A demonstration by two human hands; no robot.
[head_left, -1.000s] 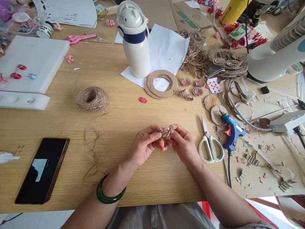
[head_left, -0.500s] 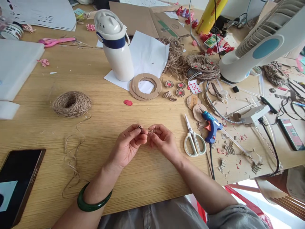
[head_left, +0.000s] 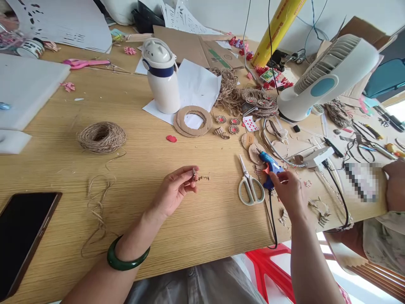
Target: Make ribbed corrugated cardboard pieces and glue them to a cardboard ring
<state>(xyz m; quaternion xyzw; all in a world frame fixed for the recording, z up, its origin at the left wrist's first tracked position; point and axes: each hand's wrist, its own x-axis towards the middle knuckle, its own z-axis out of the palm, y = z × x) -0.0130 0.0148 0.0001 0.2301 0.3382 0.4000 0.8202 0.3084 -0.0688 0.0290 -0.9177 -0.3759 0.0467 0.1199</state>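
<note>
Corrugated cardboard piece [head_left: 193,174] sits pinched between the thumb and fingertips of our left hand [head_left: 173,193] above the middle of the table [head_left: 79,211], kept up within easy sight, while our right hand [head_left: 290,196], fingers half open, touches the blue glue gun [head_left: 269,165].

A long light-oak bench [head_left: 177,228] runs across the view, its far side set against a plain white wall [head_left: 363,12]. A sheet of brown cardboard [head_left: 363,31] stands near the wall at the upper right, beside a teal panel [head_left: 379,78] whose kind cannot be told. Bright daylight comes through a window [head_left: 395,109] on the right and glows beyond the bench's near edge, where red plastic stool legs [head_left: 268,270] and wooden slats [head_left: 376,274] show below.
</note>
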